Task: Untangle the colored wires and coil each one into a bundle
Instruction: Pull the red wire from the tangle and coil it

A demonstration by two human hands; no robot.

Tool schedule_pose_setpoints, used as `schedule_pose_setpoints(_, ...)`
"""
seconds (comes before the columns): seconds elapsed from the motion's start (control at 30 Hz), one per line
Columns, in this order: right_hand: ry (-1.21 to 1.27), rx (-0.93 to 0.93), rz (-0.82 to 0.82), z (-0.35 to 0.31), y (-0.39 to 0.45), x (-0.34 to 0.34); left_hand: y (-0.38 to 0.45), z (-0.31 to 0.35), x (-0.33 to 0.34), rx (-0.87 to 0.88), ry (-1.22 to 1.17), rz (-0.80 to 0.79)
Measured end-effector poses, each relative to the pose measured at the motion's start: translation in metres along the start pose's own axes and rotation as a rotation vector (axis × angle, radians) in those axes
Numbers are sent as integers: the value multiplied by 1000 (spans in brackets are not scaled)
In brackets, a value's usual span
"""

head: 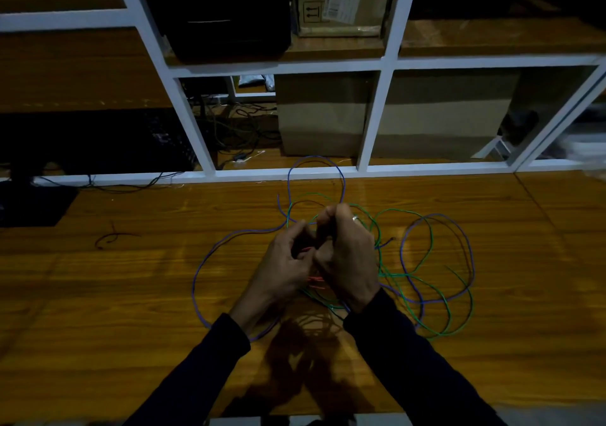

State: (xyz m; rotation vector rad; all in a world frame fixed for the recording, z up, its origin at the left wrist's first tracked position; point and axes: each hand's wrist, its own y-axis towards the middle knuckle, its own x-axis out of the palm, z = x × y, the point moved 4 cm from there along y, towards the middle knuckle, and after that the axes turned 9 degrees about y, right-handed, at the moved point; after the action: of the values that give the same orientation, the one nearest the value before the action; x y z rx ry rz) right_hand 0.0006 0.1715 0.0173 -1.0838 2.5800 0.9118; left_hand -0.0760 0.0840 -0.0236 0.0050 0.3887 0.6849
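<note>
Two dark sleeves reach in from the near edge over a wooden table, and just past them the left hand and right hand meet, both curled around strands of a red wire that shows between the palms. Around and beyond the hands, a purple wire and a green wire sprawl in loose, crossing loops on the tabletop, mostly to the right. Farther back stands a white-framed shelf holding cardboard boxes.
</note>
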Motion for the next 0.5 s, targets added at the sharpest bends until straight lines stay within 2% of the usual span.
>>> schedule_pose_setpoints(0.07, 52, 94, 57, 6, 6, -1, -1, 7, 0, 20, 2, 4)
schedule_pose_setpoints(0.13, 192, 321, 118, 16, 17, -1, -1, 12, -2, 40, 26, 16)
schedule_pose_setpoints(0.2, 415, 548, 80, 25, 22, 9, -4, 14, -7, 44, 75, 38)
schedule_pose_setpoints(0.23, 471, 596, 25, 28, 24, 16, -6, 12, -11, 45, 100, 48)
schedule_pose_setpoints(0.37, 425, 446, -237, 19, 29, 27, -26, -3, -48, -31, 163, 157)
schedule_pose_setpoints(0.4, 427, 430, -250, 17, 29, 25, -32, -11, -64, -109, 104, 209)
schedule_pose_setpoints(0.5, 329, 414, -236, 28, 22, 20, -48, -47, -122, -422, -303, 466)
